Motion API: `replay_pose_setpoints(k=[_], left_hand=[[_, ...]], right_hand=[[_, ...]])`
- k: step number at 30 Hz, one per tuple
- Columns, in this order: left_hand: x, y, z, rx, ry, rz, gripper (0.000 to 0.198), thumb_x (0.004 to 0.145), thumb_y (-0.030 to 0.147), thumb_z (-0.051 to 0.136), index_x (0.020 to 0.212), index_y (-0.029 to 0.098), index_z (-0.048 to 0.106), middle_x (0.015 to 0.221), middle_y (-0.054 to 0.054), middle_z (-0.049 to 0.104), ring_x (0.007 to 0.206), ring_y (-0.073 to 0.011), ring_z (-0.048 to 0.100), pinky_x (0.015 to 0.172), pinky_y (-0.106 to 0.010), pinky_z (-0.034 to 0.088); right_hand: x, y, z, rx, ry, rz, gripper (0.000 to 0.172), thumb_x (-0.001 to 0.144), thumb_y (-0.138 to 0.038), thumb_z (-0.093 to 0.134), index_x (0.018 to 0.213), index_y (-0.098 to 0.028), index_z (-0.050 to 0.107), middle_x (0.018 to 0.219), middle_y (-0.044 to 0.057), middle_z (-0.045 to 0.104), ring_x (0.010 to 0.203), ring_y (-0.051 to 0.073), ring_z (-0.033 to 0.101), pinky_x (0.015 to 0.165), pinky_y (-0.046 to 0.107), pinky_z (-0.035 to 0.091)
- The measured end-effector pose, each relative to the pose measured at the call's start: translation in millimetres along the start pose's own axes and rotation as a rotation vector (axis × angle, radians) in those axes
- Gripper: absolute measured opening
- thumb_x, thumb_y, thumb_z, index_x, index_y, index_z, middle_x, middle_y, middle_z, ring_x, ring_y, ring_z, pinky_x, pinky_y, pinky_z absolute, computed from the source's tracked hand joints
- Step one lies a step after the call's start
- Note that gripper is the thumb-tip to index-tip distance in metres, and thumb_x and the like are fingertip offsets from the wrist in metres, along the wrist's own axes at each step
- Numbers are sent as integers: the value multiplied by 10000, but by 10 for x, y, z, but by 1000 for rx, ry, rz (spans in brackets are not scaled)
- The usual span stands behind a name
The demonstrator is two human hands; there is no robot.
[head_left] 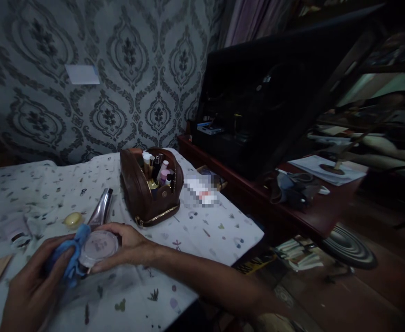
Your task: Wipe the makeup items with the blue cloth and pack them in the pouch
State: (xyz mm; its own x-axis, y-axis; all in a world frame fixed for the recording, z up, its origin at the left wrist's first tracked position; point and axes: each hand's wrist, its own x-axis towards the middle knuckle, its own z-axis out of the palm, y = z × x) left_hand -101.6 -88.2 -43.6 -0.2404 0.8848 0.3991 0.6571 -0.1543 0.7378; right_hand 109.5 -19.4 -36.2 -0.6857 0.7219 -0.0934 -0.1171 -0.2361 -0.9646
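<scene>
1. Counter (202,230) under a white printed sheet fills the left of the room. To its right, a big dark bulk (274,92), too dim to name, sits on a red-brown bench (313,221).
2. Brown pouch (143,198) stands open-topped mid-counter with bottles and tubes poking out, well beyond the hands.
3. Right hand (129,244) comes in from the right with the arm stretched across the counter's edge. Its fingers curl round the far and right side of a round compact (98,246), gripping it.
4. Left hand (29,286) sits low at the near left, closed on a blue cloth (71,258).
5. That blue cloth bunches against the compact's left rim, touching it.
6. The round compact faces up between the two hands, cloth to its left, right-hand fingers to its right. I can't tell whether it rests on the sheet or is lifted clear.
7. Silver tube (102,207) slants away just behind the compact, its long axis running towards the pouch, and a small yellow piece (73,219) lies beside it.
</scene>
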Motion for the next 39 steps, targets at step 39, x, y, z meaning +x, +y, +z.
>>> replay_pose_setpoints(k=[39], left_hand=[[27, 422, 50, -409, -310, -138, 617, 691, 412, 797, 1199, 209, 511, 1156, -68, 680, 1042, -277, 666, 913, -385, 538]], right_hand=[[58, 48, 93, 248, -64, -71, 748, 533, -290, 928, 1195, -235, 585, 1111, 31, 643, 1009, 188, 629, 915, 336, 484]])
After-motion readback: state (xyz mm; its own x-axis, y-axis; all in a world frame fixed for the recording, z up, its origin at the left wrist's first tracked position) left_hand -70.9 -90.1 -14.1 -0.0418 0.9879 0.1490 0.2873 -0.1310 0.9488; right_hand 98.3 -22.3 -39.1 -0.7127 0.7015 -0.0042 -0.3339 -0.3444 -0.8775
